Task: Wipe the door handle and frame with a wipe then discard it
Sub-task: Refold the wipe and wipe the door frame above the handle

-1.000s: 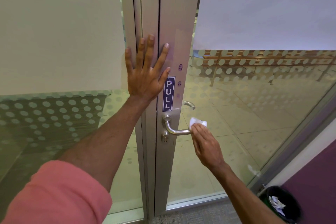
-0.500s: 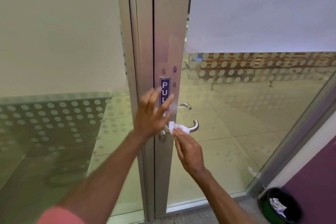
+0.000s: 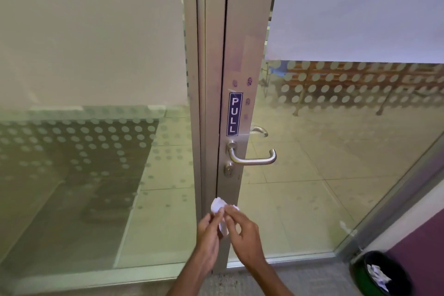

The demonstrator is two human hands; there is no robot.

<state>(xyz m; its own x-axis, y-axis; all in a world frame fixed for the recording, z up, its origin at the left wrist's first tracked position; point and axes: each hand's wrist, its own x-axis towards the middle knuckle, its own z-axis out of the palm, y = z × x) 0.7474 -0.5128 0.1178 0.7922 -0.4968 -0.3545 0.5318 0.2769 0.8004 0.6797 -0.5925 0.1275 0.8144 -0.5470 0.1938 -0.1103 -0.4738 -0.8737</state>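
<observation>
White wipe [image 3: 219, 208]: low centre of frame, crumpled, below the door handle [image 3: 252, 157] | your left hand [image 3: 208, 230] and right hand [image 3: 245, 230]: fingers pinching the wipe together | bin [image 3: 378, 274]: lower right corner

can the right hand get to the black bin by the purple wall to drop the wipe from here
Probably yes. The right hand shares the crumpled white wipe with the left hand, and nothing stands between it and the open black waste bin low on the right; likely a lean.
</observation>
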